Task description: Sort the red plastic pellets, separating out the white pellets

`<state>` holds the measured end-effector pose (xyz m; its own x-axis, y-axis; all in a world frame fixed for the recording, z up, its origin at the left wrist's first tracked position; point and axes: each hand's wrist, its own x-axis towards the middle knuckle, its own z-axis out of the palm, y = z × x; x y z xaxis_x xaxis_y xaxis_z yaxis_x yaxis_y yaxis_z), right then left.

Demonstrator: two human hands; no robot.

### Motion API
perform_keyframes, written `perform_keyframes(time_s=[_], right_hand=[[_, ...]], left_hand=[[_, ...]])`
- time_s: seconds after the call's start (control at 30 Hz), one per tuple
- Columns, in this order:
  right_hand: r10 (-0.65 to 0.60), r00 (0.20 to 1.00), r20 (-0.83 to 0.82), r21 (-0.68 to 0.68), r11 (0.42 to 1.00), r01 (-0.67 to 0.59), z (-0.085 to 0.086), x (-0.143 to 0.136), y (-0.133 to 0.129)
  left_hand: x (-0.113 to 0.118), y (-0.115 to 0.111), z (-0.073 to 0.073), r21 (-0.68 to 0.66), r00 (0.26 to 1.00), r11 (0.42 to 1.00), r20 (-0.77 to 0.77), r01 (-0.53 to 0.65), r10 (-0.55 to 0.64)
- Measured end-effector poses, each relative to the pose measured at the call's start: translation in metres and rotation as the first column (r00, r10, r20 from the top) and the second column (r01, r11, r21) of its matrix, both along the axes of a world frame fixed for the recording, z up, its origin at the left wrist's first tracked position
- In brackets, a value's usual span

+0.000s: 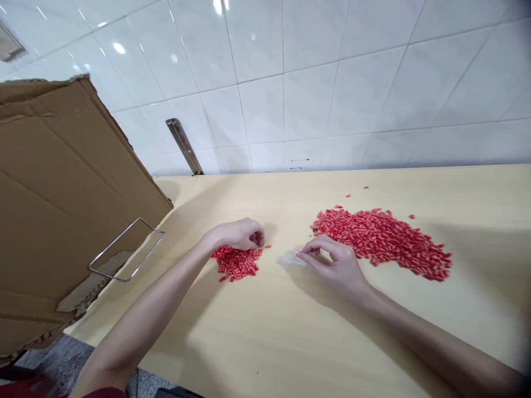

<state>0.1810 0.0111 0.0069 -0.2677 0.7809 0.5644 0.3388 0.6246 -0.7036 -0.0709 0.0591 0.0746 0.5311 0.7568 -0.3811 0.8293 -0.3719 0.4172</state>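
While the right hand (338,264) pinches a piece of crinkled clear plastic (291,261) between thumb and fingers, the left hand (244,234) curls over a small heap of red pieces (238,266) on the pale tabletop (232,331), and I can't tell whether it grips any. They're short, stubby and glossy, matching the longer, denser heap (385,239) spread beside the right hand.

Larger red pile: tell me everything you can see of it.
The larger pile is a long, low heap of many short red pieces, plastic by their look, lying loose on the table. It stretches beyond and to the right of the right hand, with a small dark bit at its left end. Stray pieces lie behind it. Whether the hand touches it is unclear.
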Motion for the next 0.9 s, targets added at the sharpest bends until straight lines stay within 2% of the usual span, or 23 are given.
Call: perform_keyframes(time_s=[0.3,0.57,0.77,0.9], right_hand=[[0.0,1.0,-0.013,-0.017,1.0,0.0,0.001,0.0,0.0],[0.005,1.0,-0.016,-0.036,0.999,-0.005,0.0,-0.001,0.0],[0.007,1.0,-0.018,-0.06,0.998,-0.008,-0.001,0.0,0.001],[0.005,0.999,-0.033,-0.101,0.995,-0.008,-0.003,0.001,0.001]], left_hand=[[-0.003,0.001,-0.001,0.011,0.999,0.999,0.002,-0.034,0.034],[-0.004,0.001,0.0,0.038,0.999,0.999,0.053,-0.013,0.011],[0.012,-0.006,0.003,0.102,0.988,0.995,0.152,-0.017,0.001],[0.024,-0.01,-0.001,0.041,0.975,0.999,0.222,0.012,-0.021]])
